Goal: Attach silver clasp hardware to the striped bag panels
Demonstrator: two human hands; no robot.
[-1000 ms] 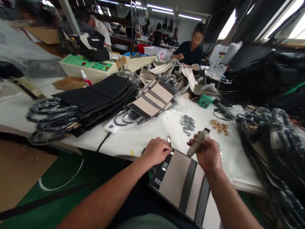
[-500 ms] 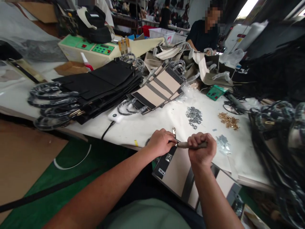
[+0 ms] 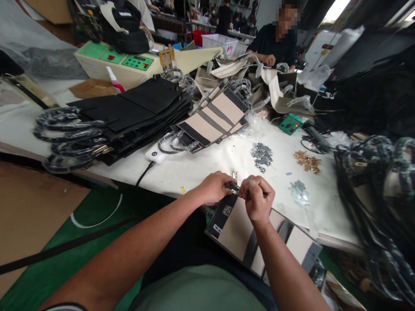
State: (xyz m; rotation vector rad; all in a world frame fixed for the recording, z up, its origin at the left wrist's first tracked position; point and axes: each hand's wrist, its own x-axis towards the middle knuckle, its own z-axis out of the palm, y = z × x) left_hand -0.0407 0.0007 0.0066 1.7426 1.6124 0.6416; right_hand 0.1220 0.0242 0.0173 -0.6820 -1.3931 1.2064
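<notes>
A stiff beige and black bag panel (image 3: 236,220) lies tilted across my lap against the table edge. Square metal fittings (image 3: 227,210) sit along its black end strip. My left hand (image 3: 215,186) is closed at the far corner of this panel, fingertips pinching its edge. In a fist, my right hand (image 3: 259,196) grips a slim hand tool (image 3: 237,190), its tip against the strip beside my left fingertips. The tool's kind is hard to make out, as my fingers cover most of it. Just beyond, a small shiny metal piece (image 3: 234,174) rests on the table.
Piles of grey metal plates (image 3: 262,155), gold-coloured parts (image 3: 307,161) and clear packets (image 3: 298,193) lie on the white table (image 3: 207,168). Black bag panels (image 3: 129,103) are stacked left. A green control box (image 3: 290,124) stands behind. Another person (image 3: 275,45) works across the table.
My right fist has moved left, closer to my left hand, and the tool has turned so less of its handle shows. My left hand stays at the panel's corner. The view has shifted slightly.
</notes>
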